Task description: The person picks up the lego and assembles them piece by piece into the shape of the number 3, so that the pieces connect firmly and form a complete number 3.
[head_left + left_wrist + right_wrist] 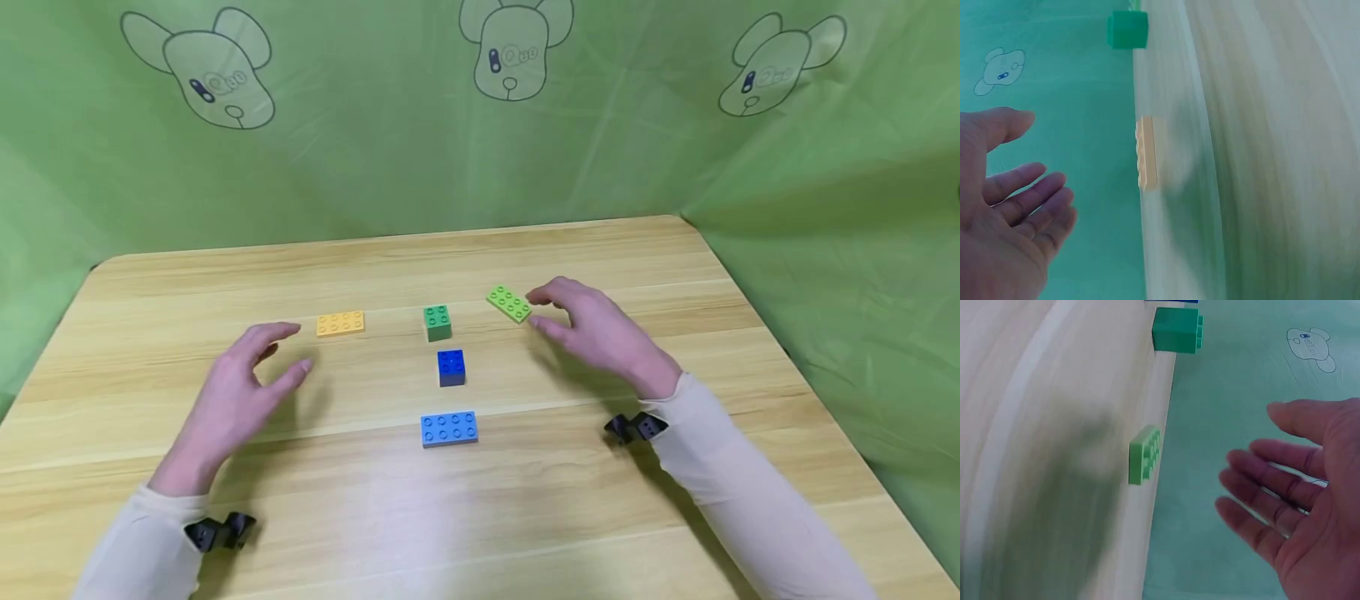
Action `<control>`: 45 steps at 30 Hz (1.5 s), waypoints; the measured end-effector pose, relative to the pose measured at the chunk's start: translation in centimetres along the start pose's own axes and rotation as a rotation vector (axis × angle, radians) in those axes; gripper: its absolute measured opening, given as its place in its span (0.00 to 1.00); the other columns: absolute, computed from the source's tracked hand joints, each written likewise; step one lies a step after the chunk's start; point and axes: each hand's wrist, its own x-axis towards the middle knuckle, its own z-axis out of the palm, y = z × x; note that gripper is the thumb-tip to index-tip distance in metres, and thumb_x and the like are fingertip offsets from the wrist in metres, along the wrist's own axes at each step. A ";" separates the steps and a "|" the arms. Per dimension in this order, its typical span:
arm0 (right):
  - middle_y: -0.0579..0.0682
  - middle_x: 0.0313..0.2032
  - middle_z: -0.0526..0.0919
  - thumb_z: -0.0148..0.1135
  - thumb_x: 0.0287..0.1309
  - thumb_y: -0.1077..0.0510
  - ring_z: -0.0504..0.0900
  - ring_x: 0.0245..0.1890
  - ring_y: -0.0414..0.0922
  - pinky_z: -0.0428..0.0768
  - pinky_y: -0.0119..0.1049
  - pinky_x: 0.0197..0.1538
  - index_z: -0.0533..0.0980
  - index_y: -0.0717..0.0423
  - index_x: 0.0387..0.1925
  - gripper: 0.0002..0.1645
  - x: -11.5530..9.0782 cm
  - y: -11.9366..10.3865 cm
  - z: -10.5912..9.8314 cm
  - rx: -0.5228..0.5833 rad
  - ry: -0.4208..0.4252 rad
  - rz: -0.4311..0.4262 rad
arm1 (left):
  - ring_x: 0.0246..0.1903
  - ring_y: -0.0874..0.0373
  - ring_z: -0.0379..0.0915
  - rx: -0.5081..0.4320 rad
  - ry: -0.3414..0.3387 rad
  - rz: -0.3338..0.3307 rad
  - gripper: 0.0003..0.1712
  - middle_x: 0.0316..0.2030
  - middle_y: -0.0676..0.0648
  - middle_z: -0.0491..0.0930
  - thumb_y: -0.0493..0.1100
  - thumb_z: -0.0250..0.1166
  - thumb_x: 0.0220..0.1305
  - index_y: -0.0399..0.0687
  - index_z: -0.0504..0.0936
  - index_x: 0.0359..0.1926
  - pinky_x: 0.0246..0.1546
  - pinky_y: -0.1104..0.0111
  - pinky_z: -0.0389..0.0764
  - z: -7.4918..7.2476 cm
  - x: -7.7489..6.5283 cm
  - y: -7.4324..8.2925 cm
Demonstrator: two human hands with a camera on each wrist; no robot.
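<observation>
My left hand (238, 392) hovers over the table's left part with its thumb and fingers spread apart, holding nothing. Nearest to it lies a flat orange-yellow toy brick (341, 323), just beyond the fingertips; the left wrist view shows this brick (1147, 153) on its own, untouched. On the other side, my right hand (600, 329) is held above the table, fingers loosely bent and nothing gripped. A flat lime-green brick (509, 304) lies close by its fingertips. In the right wrist view, a gap separates the lime-green brick (1144, 455) from the fingers.
Between the hands stand a dark green square brick (437, 323) and a dark blue square brick (452, 367). A longer light blue brick (449, 429) lies nearer the front. The wooden table (525, 533) is backed by a green curtain (375, 150) with printed animal heads.
</observation>
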 end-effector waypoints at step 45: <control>0.49 0.51 0.80 0.67 0.61 0.61 0.78 0.53 0.45 0.76 0.40 0.59 0.77 0.59 0.54 0.20 1.4 -2.7 3.6 0.364 -0.134 -0.096 | 0.55 0.37 0.73 -0.694 -0.179 -0.095 0.23 0.55 0.29 0.73 0.26 0.66 0.60 0.28 0.73 0.56 0.53 0.67 0.78 4.9 -0.6 2.0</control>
